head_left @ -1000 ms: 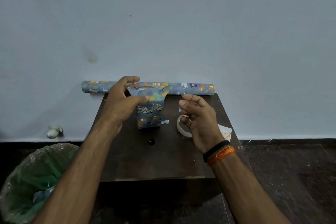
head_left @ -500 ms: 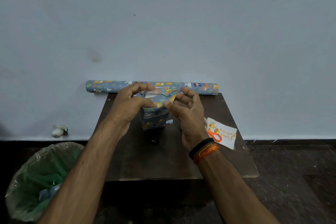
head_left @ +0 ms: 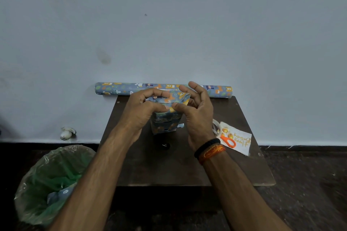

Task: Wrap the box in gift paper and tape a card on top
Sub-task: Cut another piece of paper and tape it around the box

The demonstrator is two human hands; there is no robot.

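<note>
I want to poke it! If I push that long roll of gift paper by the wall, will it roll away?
Probably it would roll: the gift paper roll is a round tube lying on its side at the table's far edge. It likely can't go backward, since it seems to rest against the wall. It overhangs the table at its left end, so it might tip off.

Bare forearms; black band and orange thread on right wrist.

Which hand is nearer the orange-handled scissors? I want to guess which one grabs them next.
Right. The right hand pinches the paper at the top of the box, just left of the scissors; the left hand grips the box's far side.
</note>
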